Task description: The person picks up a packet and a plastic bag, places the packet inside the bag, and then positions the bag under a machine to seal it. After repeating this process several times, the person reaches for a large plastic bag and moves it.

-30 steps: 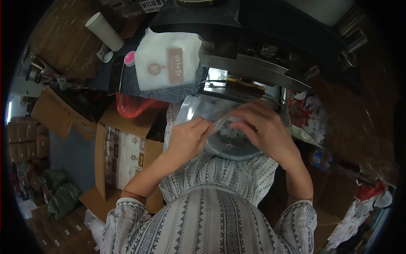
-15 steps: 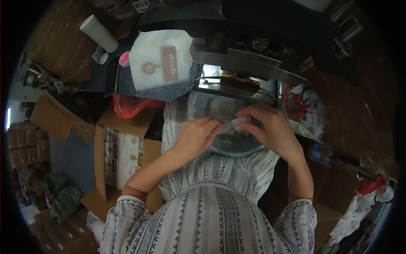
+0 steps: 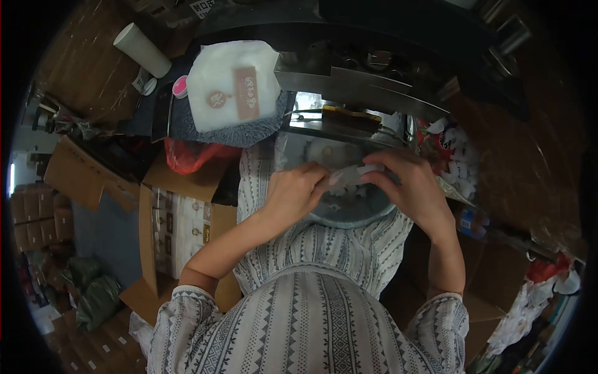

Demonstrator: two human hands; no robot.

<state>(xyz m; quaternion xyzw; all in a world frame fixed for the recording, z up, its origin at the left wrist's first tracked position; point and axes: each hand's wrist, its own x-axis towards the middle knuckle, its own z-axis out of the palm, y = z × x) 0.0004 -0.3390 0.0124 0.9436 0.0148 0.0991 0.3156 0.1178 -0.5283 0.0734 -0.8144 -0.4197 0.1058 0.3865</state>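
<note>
A small piece of translucent whitish film (image 3: 344, 177), perhaps a little plastic bag, is stretched between my two hands. My left hand (image 3: 295, 191) is closed on its left end, fingertips curled under. Thumb and fingers of my right hand (image 3: 408, 186) pinch the other end, where the film looks whiter. Just below the hands sits a round grey basin (image 3: 364, 219) in my lap. It has pale small items in it, blurred and partly covered by my hands.
A white printed packet (image 3: 230, 87) lies on a grey fluffy cloth (image 3: 249, 132) at the back left, near a pink-topped round container (image 3: 180, 86) and a white cup (image 3: 142, 51). A metal machine (image 3: 355, 87) spans the back. An open carton (image 3: 147, 230) of packets stands at left.
My right hand has moved slightly right, away from my left. More of the translucent film now shows between them. Both hands keep their grip.
</note>
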